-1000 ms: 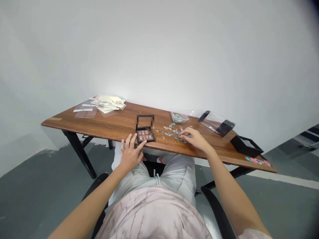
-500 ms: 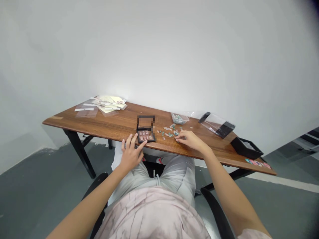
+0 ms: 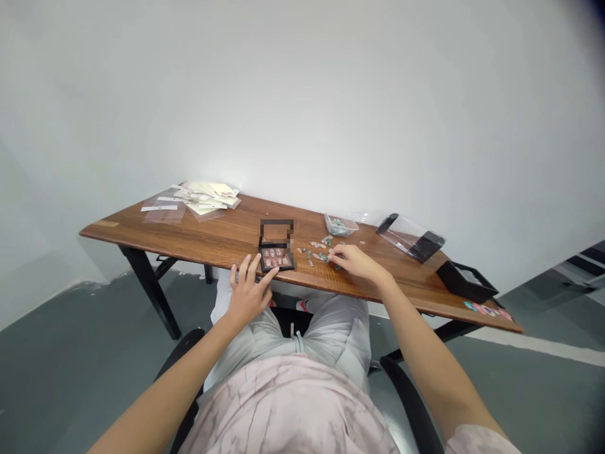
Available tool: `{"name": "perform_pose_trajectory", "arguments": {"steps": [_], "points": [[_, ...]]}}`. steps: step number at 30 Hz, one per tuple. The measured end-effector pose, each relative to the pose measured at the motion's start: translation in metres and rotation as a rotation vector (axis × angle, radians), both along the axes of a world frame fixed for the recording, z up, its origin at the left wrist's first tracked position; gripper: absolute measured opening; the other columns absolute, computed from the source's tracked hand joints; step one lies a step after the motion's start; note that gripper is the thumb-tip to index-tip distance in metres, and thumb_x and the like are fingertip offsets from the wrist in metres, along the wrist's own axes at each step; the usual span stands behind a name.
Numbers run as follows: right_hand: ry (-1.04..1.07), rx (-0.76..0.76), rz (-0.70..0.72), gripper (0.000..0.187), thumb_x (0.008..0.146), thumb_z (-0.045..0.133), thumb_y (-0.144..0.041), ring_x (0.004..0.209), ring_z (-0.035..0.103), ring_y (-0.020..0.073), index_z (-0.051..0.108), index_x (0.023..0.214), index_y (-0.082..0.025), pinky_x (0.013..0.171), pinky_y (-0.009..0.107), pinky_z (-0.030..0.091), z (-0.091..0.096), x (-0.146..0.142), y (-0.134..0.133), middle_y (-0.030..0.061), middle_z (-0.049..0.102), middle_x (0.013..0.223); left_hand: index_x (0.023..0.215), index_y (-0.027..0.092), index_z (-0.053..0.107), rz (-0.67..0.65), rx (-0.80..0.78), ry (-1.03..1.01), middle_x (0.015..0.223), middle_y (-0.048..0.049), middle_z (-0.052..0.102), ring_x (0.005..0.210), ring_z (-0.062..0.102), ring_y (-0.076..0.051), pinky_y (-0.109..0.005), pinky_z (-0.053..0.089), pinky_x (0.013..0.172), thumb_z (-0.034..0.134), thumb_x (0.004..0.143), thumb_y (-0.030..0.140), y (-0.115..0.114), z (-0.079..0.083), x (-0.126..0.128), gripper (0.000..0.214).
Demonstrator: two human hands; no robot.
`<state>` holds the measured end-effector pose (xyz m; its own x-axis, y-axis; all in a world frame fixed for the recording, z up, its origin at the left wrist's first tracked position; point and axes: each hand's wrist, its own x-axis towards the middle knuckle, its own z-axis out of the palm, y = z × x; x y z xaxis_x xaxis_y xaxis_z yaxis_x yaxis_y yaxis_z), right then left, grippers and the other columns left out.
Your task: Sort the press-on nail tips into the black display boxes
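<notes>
My left hand (image 3: 246, 289) rests at the near edge of the wooden table (image 3: 198, 234), fingers spread, index finger touching the small black case (image 3: 276, 255) that holds several pink pieces. My right hand (image 3: 353, 261) lies on the table among several small green and white loose pieces (image 3: 318, 251), its fingers curled down onto them. Whether anything is pinched between them is too small to tell.
A clear shallow tray of small pieces (image 3: 340, 224) stands behind the loose ones. Clear bags and paper cards (image 3: 198, 197) lie at the far left. A clear packet with black ends (image 3: 412, 234), a black box (image 3: 467, 282) and coloured pieces (image 3: 486, 309) sit to the right. I sit on a black chair (image 3: 406, 403).
My right hand has slid left across the loose pieces toward the black case. My left hand has stayed in place.
</notes>
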<state>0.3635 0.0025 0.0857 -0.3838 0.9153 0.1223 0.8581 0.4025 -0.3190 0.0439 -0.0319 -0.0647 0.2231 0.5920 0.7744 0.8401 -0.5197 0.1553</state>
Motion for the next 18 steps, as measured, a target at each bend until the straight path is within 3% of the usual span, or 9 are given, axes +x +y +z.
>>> {"name": "perform_pose_trajectory", "arguments": {"steps": [5,11,18], "points": [[0.071,-0.014,-0.003,0.015,0.093,0.060,-0.022,0.080,0.068,0.0190,0.073,0.087,-0.018,0.075,0.028,0.048,-0.006,-0.001,0.005,0.0051,0.076,0.089,0.137,0.035,0.061,-0.002,-0.003,-0.007,0.162,-0.0146,0.037,0.149,0.033,-0.039,-0.063,0.013,0.120,0.070,0.085,0.028,0.001,0.000,0.000,0.054],[0.077,0.099,-0.019,0.011,0.092,0.066,-0.023,0.079,0.066,0.0177,0.075,0.087,-0.018,0.075,0.028,0.047,-0.014,0.002,-0.001,0.0043,0.075,0.087,0.136,0.034,0.063,-0.011,0.010,-0.027,0.160,-0.0153,0.041,0.149,0.034,-0.039,-0.064,0.014,0.120,0.070,0.087,0.030,0.000,0.000,0.001,0.050],[0.101,0.051,0.010,0.004,0.087,0.074,-0.021,0.078,0.067,0.0156,0.076,0.088,-0.017,0.074,0.025,0.047,-0.016,0.001,-0.004,0.0043,0.074,0.088,0.135,0.033,0.063,-0.034,-0.005,-0.083,0.160,-0.0147,0.041,0.149,0.034,-0.041,-0.066,0.014,0.119,0.073,0.086,0.034,0.002,-0.005,0.001,0.050]]}}
